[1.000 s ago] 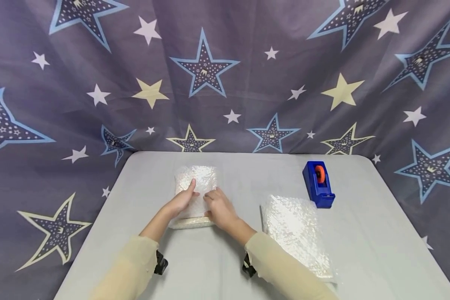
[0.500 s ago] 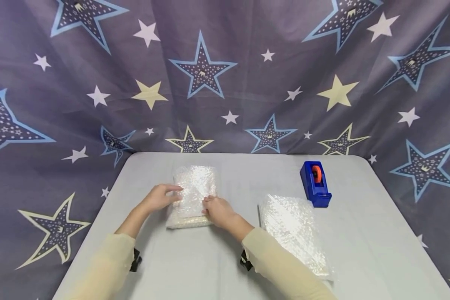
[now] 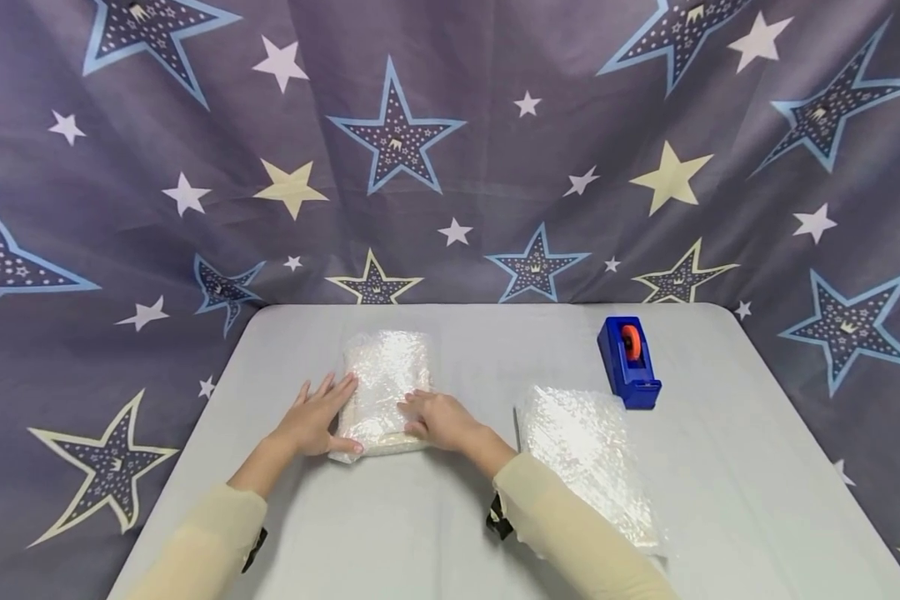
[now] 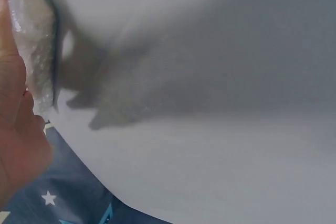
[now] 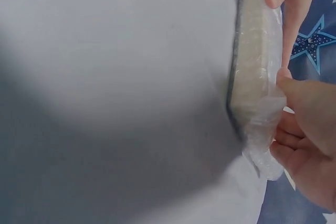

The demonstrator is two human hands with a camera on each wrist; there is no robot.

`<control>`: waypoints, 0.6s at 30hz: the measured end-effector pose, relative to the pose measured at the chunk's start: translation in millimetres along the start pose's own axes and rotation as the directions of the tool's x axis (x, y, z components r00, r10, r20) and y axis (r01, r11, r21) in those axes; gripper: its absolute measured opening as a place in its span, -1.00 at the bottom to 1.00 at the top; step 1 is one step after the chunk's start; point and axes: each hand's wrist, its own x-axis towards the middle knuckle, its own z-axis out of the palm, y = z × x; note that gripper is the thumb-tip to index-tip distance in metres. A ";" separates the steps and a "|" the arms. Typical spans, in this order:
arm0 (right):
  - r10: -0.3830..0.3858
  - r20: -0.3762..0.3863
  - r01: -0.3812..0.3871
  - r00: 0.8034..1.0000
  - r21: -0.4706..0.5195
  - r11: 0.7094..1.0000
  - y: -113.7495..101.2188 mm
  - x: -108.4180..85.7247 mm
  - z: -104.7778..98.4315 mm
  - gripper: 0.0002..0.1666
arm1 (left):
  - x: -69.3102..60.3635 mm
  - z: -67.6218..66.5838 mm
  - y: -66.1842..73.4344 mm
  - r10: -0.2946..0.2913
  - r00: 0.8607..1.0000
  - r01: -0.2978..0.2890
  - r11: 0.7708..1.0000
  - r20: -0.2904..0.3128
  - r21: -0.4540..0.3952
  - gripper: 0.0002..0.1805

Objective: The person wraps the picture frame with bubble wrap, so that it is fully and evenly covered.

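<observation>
A bubble-wrapped package (image 3: 386,375), thick and pale with a cream tint, lies left of the table's middle. My left hand (image 3: 315,421) rests along its left side, fingers spread and straight, thumb at the front left corner. The right hand (image 3: 442,421) holds the package's front right part, its fingers bent over the wrap and the thumb near the front edge. In the right wrist view, the wrap (image 5: 270,114) bunches beside that thumb and the curled fingers. The left wrist view catches only part of the left hand (image 4: 18,124) against the package (image 4: 37,40).
Flat bubble wrap (image 3: 588,467) lies on the right, with a thin dark edge showing at its left. Behind it stands a blue tape dispenser (image 3: 630,364) with an orange core. The pale table (image 3: 390,533) meets a star-patterned curtain (image 3: 480,150) at the back.
My left hand has moved from the package's top to its left side, and its fingers have spread flat. The right hand stays at the front right.
</observation>
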 end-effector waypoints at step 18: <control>-0.012 0.004 0.012 1.000 -0.040 0.999 3.3 -0.1 2.3 -0.48 | 46.2 -22.6 -11.5 0.081 0.997 -0.081 0.996 -0.005 0.050 0.42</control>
